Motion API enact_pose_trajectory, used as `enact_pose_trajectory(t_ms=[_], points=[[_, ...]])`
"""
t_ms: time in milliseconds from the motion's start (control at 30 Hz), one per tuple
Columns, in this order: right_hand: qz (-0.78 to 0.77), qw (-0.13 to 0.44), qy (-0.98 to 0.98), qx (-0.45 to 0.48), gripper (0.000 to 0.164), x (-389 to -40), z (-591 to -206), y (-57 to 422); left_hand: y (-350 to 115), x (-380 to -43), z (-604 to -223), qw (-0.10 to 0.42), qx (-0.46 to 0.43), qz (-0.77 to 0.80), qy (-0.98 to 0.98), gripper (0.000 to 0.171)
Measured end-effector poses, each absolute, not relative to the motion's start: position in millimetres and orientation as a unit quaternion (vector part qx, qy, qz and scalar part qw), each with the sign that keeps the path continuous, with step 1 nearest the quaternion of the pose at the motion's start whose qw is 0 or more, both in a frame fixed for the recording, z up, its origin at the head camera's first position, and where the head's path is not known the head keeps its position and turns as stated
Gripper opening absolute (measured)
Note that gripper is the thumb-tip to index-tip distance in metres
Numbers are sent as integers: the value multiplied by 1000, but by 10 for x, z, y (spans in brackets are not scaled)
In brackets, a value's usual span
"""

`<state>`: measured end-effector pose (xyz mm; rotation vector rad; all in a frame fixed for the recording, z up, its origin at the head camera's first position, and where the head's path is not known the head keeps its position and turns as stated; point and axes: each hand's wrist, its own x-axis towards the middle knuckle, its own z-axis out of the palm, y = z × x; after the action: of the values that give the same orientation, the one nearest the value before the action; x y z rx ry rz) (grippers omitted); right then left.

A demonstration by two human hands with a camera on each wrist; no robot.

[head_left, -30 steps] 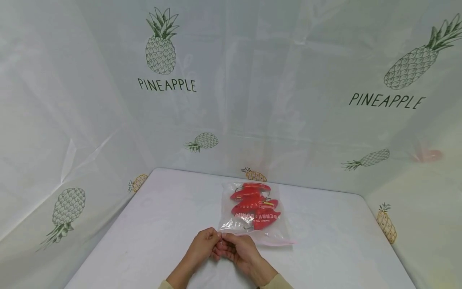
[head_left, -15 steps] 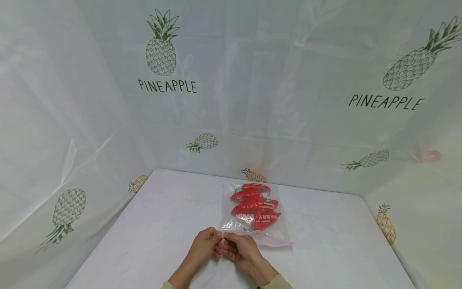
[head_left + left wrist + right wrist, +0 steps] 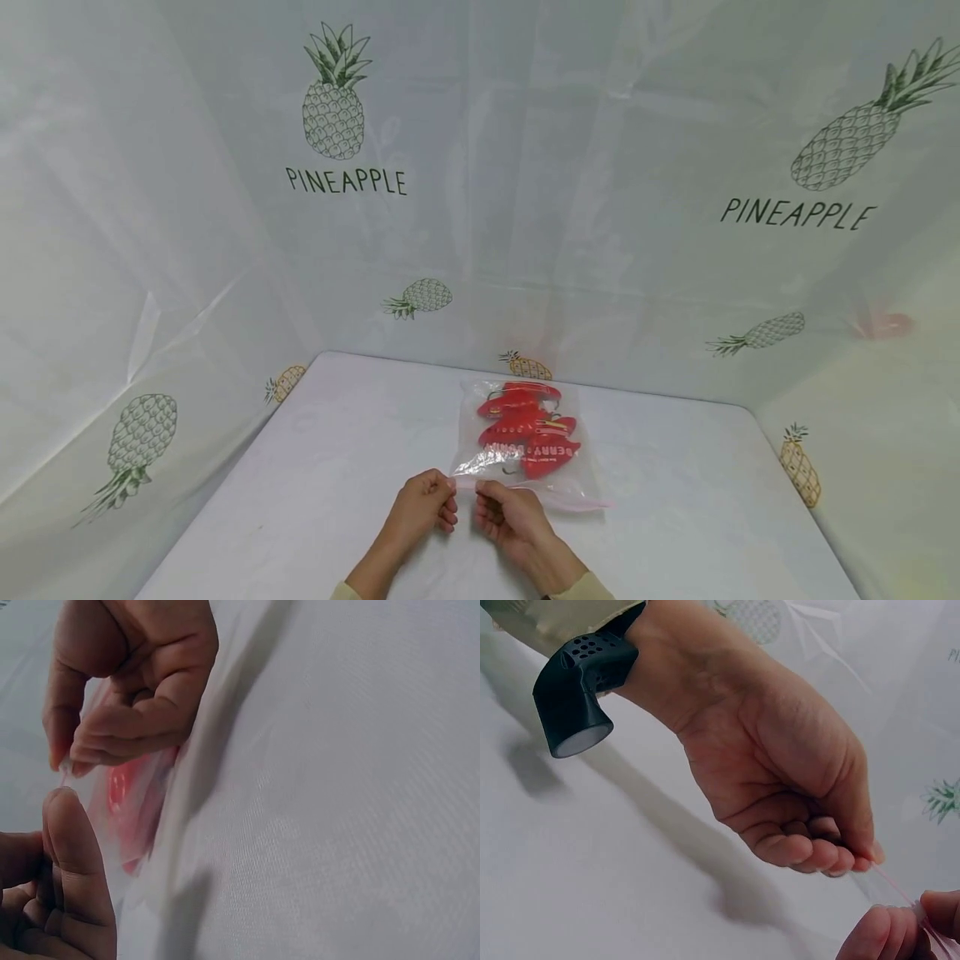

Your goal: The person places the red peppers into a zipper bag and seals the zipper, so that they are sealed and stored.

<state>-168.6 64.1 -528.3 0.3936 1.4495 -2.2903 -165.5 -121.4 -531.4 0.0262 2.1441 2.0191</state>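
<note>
A clear zip bag with white lettering and a pink top edge lies flat on the table, several red peppers inside it. My left hand pinches the left end of the pink edge between thumb and index finger. Just to its right, my right hand pinches a small whitish slider on that edge, other fingers curled. In the left wrist view a short stretch of pink strip spans the gap between the left thumb and the right fingers. The slider is mostly covered by fingertips.
The white table has a back edge close behind the bag. Sheets printed with pineapples enclose the back and both sides. A black wrist camera sits on the left wrist.
My right hand has moved right along the pink edge, away from the left hand, and a gap now shows between them. The left hand and the bag have hardly moved.
</note>
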Motion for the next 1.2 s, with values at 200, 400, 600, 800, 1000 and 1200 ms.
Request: enact_pose_trajectory(t_ms=[200,400,600,800,1000,1200], points=[[-817,199,524,134,14,-1681,-5306,692,-1212,-1657,-5327,96,-2,703,705,32],[-819,217,519,114,17,-1672,-5302,729,-1177,-1653,-5331,115,-23,733,671,31],[-820,221,516,113,24,-1674,-5325,751,-1147,-1640,-5338,122,-19,744,657,31],[-820,222,513,119,21,-1674,-5328,772,-1133,-1631,-5351,124,-10,741,660,31],[-823,225,508,115,27,-1666,-5318,798,-1119,-1625,-5348,118,-6,731,672,31],[-822,228,508,119,33,-1655,-5297,832,-1106,-1629,-5335,115,-4,729,675,30]])
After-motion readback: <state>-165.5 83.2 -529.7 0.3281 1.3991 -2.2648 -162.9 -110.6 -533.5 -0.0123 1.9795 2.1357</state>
